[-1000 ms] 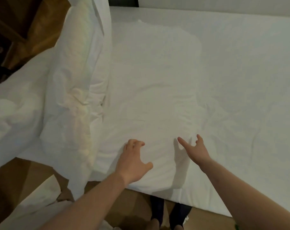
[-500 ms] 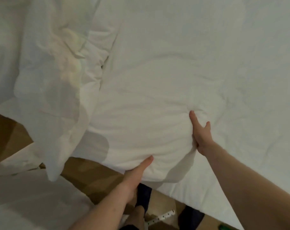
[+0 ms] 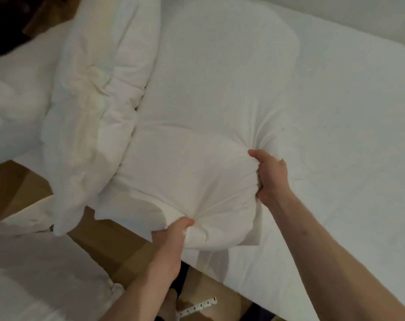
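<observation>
A long white pillow (image 3: 203,117) lies on the white bed (image 3: 347,140), its near end bulging up. My left hand (image 3: 173,235) grips the pillow's near edge, fabric bunched between thumb and fingers. My right hand (image 3: 271,174) grips the pillow's right side, with creases fanning out from the fingers. The near end of the pillow is lifted and overhangs the bed's edge.
A crumpled white duvet (image 3: 92,107) hangs off the bed's left side beside the pillow. More white bedding (image 3: 34,274) lies on the wooden floor (image 3: 118,249) at lower left. My legs stand at the bed's near edge.
Both hands went from hovering open over the pillow to closing on its near edge and right side. The near end has risen and bunched up.
</observation>
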`<act>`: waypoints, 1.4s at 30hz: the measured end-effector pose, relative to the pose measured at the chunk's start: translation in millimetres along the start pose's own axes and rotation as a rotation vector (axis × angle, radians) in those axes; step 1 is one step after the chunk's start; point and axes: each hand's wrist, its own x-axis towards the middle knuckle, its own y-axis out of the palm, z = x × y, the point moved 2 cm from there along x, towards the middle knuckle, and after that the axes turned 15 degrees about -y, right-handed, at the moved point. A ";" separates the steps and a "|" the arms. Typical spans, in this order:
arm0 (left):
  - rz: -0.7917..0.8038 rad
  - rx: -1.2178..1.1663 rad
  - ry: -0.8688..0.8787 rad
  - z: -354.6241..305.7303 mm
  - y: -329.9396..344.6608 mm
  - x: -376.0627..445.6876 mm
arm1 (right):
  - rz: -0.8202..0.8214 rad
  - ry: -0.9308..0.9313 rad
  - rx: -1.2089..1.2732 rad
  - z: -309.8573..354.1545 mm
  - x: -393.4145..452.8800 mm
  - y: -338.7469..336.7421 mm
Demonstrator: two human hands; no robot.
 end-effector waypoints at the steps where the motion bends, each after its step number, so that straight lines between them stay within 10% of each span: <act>1: 0.020 0.009 0.050 5.7 6.4 -26.0 | 0.004 -0.050 0.008 20.6 -5.7 -7.2; 6: 0.156 0.250 0.101 65.2 24.1 -81.5 | -0.051 -0.131 -0.149 55.2 -17.7 -82.3; 9: 0.280 0.926 -0.133 71.6 14.0 -70.1 | -0.038 -0.045 -0.385 18.3 -6.1 -127.3; 12: 0.212 1.485 0.197 25.7 10.2 -62.1 | 0.063 0.035 -0.627 -15.6 5.8 -151.9; 18: -0.130 1.062 0.822 -141.6 59.0 -36.4 | -0.054 0.069 -0.757 -24.3 26.9 -152.7; 26: -0.116 0.819 0.461 -237.6 58.9 90.7 | -0.230 -0.077 -0.726 -21.4 73.0 -135.7; 42: -0.219 0.857 0.382 -227.6 76.7 144.2 | -0.064 0.000 -0.555 -50.1 98.8 -141.6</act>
